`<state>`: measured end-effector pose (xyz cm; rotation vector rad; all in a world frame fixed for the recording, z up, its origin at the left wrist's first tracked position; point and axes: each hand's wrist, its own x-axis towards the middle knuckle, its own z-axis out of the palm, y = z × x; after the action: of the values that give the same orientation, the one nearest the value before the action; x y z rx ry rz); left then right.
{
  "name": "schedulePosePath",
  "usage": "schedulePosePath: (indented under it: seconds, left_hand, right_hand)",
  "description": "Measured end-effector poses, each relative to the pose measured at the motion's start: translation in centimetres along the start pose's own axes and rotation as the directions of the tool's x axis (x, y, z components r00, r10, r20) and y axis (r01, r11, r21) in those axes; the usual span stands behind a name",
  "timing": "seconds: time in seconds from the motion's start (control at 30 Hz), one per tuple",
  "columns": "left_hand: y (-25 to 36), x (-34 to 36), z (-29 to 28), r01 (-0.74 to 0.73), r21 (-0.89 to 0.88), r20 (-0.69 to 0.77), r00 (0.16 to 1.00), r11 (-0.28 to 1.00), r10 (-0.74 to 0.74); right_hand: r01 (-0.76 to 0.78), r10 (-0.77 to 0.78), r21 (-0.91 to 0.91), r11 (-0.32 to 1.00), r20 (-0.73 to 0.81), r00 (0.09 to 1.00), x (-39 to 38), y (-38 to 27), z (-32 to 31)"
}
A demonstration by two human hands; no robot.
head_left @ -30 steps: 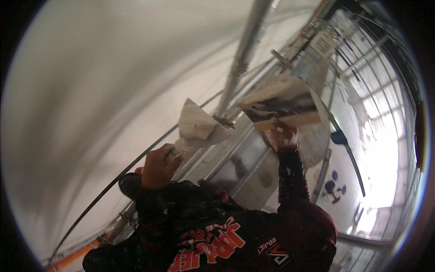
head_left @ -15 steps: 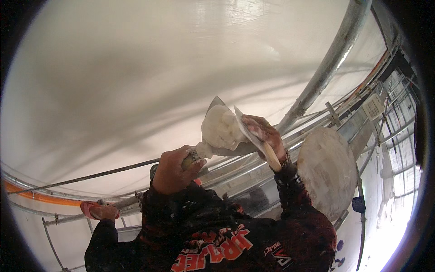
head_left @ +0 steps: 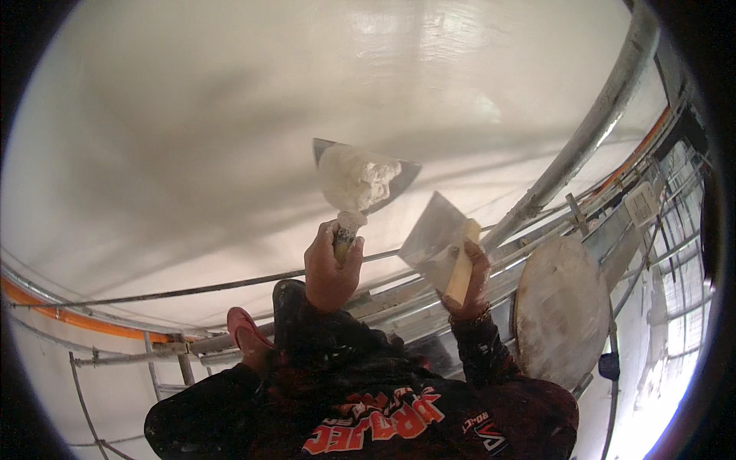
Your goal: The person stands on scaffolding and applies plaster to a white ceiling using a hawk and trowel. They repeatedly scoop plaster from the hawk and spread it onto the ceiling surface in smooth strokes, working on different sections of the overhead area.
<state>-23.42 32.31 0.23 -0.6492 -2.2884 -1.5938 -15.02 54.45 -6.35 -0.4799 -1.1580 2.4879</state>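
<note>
My left hand (head_left: 335,268) is wrapped round the handle of a broad pointed trowel (head_left: 406,175), its blade up and to the right. A thick lump of wet white plaster (head_left: 354,178) sits on that blade, and more is smeared down to the neck. To the right, my right hand (head_left: 477,284) grips a plastering float (head_left: 432,241) by its pale wooden handle. The float's thin rectangular metal plate leans left, apart from the trowel, with a faint film on it. Beyond both tools stretches a smooth off-white wall (head_left: 192,138).
A thick scaffold pipe (head_left: 590,146) slants across the right. Beside my right forearm stands a round plaster-crusted board (head_left: 560,307). A thin rod (head_left: 169,293) and an orange band (head_left: 84,322) run along the left. My foot in a red sandal (head_left: 247,331) shows lower left.
The float has come away from the plaster lump and turned its flat plate into view. My left hand has moved up and right, with the trowel now tilted flatter. My foot has shifted right.
</note>
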Motion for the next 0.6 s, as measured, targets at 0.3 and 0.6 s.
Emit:
schedulePosePath:
  seconds: [0.3,0.6]
  left_hand:
    - [-2.3,-0.5,2.5,-0.133,0.122,-0.116,0.982,0.984,0.147]
    - [-6.8,-0.3,-1.7,-0.133,0.141,-0.112,0.982,0.981,0.149]
  right_hand:
    - [-0.279,0.212,0.309,0.909,0.234,0.949,-3.2,-0.1,9.1]
    - [-0.346,0.294,0.212,0.914,0.244,0.924,-3.7,-0.3,14.2]
